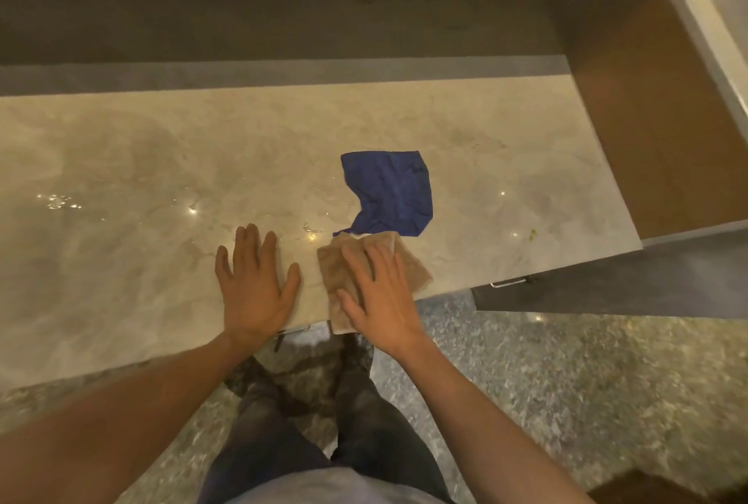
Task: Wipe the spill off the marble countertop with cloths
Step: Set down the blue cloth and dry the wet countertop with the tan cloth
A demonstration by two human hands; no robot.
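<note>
A beige marble countertop stretches in front of me. Wet glints of spill show at the left, and more drops lie near the front edge. A crumpled blue cloth lies loose on the marble. Just in front of it sits a tan cloth at the counter's front edge, partly hanging over. My right hand presses flat on the tan cloth, fingers spread. My left hand rests flat on bare marble to the left of it, holding nothing.
A small green speck lies near the counter's right end. A brown wooden panel walls the right side, with a raised ledge at the back. A dark drawer front with a metal handle sits below right. My legs stand on speckled floor.
</note>
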